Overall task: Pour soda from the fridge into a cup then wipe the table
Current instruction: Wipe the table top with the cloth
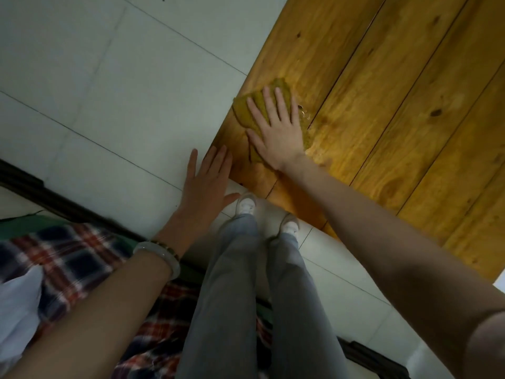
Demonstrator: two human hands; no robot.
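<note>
Two hands, both bare, held apart.

Right hand: palm down, fingers straight and slightly spread, pressing flat on a mustard-yellow woven cloth. No finger curls round the cloth; it is held only by the weight of the palm.

Left hand: fingers straight and relaxed, holding nothing. Fingertips reach the near-left edge of the tabletop; whether they touch the wood cannot be told. The wrist carries a pale translucent bangle and, just beyond it, a thin dark beaded bracelet.

Cloth: crumpled, partly covered by the right hand. It lies on the tabletop close to its left edge, a little farther in than the near corner. One corner sticks out far of the fingertips.

Honey-coloured varnished plank tabletop: fills the right and far-right of the view, with dark seams between planks and a few knots. A small patch of glistening wet drops sits just right of the cloth.

Grey loose trousers and a pair of white shoes: the person stands at the near corner of the tabletop.

Pale grey tiled floor: left and far-left, thin dark grout lines.

Red, navy and white plaid fabric: near-left, beneath the left forearm, with a white soft item at its left.
</note>
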